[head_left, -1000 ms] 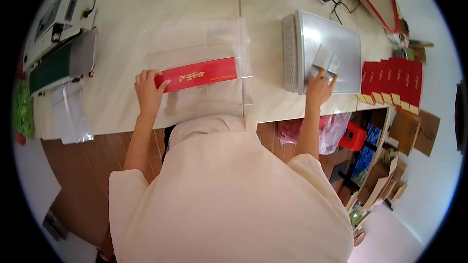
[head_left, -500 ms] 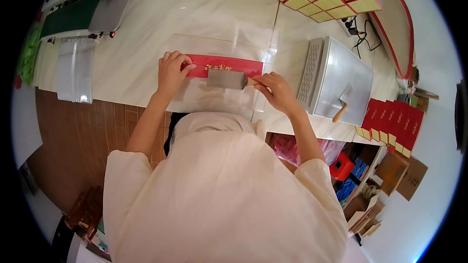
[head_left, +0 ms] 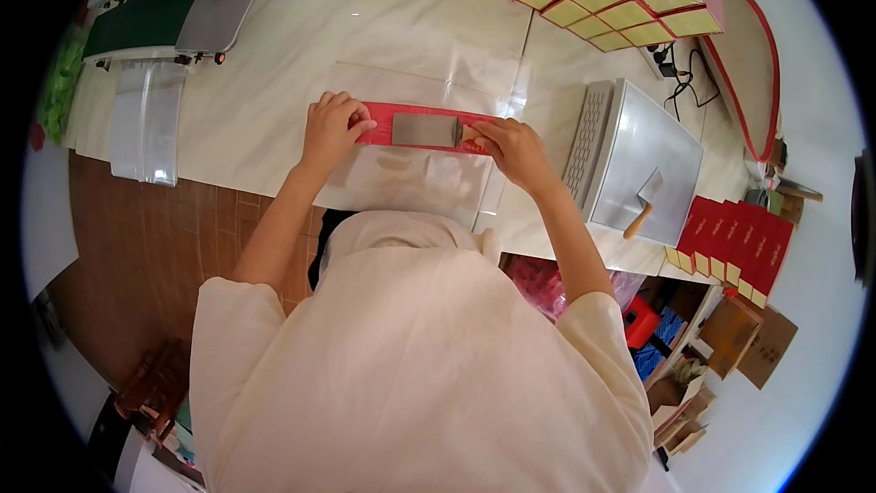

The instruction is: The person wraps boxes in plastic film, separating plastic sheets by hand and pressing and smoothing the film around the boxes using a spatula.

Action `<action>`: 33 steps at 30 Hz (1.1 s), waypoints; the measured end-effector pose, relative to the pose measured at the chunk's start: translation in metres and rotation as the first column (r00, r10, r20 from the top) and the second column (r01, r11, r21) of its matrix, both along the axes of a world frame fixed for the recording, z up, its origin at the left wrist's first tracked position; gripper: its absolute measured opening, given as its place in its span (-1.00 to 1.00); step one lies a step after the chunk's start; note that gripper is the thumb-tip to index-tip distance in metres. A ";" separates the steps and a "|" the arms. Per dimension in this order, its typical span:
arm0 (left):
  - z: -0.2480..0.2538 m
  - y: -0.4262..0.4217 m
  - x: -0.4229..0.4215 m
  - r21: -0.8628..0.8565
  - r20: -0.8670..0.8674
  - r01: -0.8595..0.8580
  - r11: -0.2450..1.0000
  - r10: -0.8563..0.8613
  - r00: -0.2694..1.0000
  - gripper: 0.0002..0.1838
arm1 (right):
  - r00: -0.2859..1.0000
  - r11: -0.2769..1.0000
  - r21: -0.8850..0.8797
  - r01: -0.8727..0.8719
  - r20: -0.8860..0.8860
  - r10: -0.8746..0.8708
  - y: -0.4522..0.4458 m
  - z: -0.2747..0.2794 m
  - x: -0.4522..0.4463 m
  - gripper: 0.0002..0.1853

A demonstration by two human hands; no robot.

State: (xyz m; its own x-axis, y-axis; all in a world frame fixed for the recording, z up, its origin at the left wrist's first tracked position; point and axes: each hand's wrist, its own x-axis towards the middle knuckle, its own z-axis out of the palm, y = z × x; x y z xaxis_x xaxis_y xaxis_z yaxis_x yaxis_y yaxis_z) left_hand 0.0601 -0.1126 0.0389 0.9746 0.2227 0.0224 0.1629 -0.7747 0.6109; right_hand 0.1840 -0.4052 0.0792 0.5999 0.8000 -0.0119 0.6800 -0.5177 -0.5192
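A long red box (head_left: 381, 113) lies flat on clear plastic film (head_left: 401, 175) on the marbled table. My left hand (head_left: 336, 128) grips the left end of the box, its fingers bent round the edge. In my right hand (head_left: 511, 148) is the wooden handle of a flat metal spatula (head_left: 425, 130), whose blade lies over the middle of the box and covers its gold lettering. A second spatula (head_left: 650, 190) with a wooden handle rests on the silver metal plate (head_left: 639, 146) of a device at the right.
Stacked red and yellow boxes (head_left: 602, 0) stand at the back. More red boxes (head_left: 735, 239) lean at the right table edge. Cables (head_left: 691, 78) run behind the metal device. A green-belted machine (head_left: 146, 23) and a plastic sheet (head_left: 146, 123) are at the left.
My right hand has left the metal plate and brought a spatula over the red box. Its blade has shifted up onto the middle of the box. The whole view has also shifted.
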 end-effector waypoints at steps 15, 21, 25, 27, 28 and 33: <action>0.002 -0.002 0.001 0.029 0.008 0.011 1.000 -0.011 1.000 -0.82 | 0.955 0.964 -0.004 0.265 0.141 -0.262 0.010 -0.007 -0.005 -0.85; 0.002 -0.002 0.001 0.057 0.004 0.008 0.998 -0.008 1.000 -0.82 | 0.896 0.915 0.045 0.400 0.191 -0.401 0.014 -0.016 -0.013 -0.81; 0.000 -0.003 0.000 0.054 0.004 -0.006 0.999 0.006 1.000 -0.82 | 0.788 0.781 0.118 0.614 -0.156 -0.596 0.021 -0.016 -0.054 -0.73; 0.000 -0.004 0.000 0.058 0.029 -0.001 0.998 0.000 1.000 -0.81 | 0.764 0.777 0.133 0.615 -0.342 -0.547 0.023 -0.018 -0.084 -0.72; 0.000 -0.004 0.000 0.057 0.031 0.005 0.998 -0.007 0.999 -0.81 | 0.760 0.786 0.091 0.611 -0.345 -0.550 0.026 -0.015 -0.101 -0.72; 0.000 -0.003 0.001 0.087 0.000 0.013 0.996 -0.013 1.000 -0.81 | 0.781 0.821 -0.106 0.560 -0.263 -0.567 0.033 -0.019 -0.139 -0.75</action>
